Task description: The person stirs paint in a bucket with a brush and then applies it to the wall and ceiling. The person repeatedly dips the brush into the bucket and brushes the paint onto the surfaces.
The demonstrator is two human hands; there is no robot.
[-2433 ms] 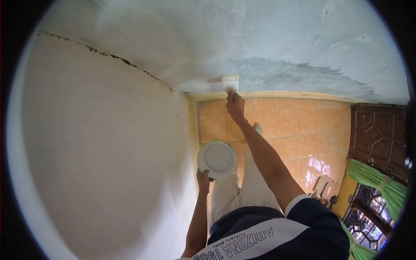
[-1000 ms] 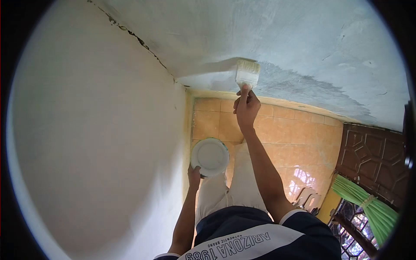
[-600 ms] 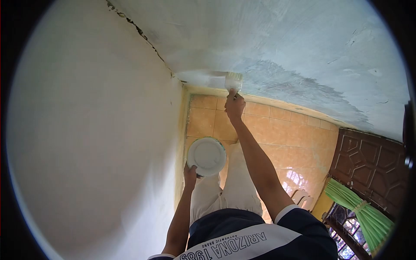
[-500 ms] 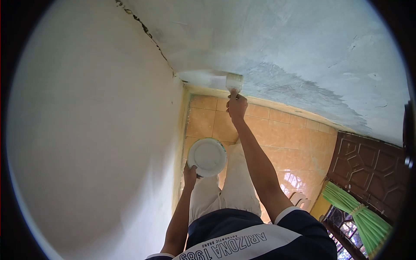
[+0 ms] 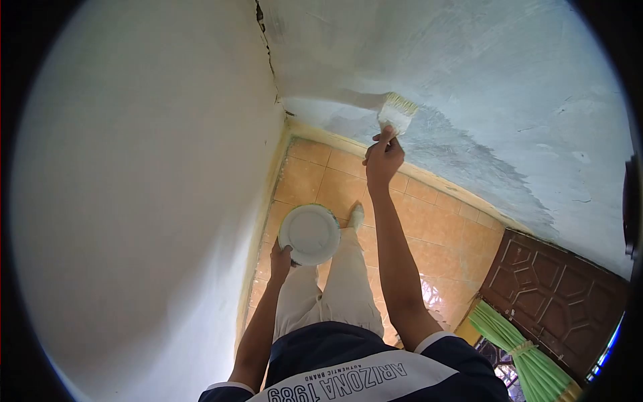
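My right hand [image 5: 382,158] grips the handle of a wide paintbrush [image 5: 396,112], whose bristles press against the lower part of the wall [image 5: 482,74] just above the floor edge. Fresh white paint covers the wall near the corner, and a grey unpainted patch [image 5: 462,151] lies to the brush's right. Lower and to the left, my left hand [image 5: 280,257] holds a round pail of white paint [image 5: 309,234] by its rim, above my light trousers.
A second white wall [image 5: 134,201] meets the painted one at a cracked corner [image 5: 268,47]. Orange floor tiles [image 5: 435,228] lie below. A dark carved wooden door [image 5: 556,288] and a green curtain [image 5: 516,348] stand at lower right.
The brush has moved up and to the right along the wall, away from the corner. The view has swung, so the corner now looks steeper. The pail stays in my left hand.
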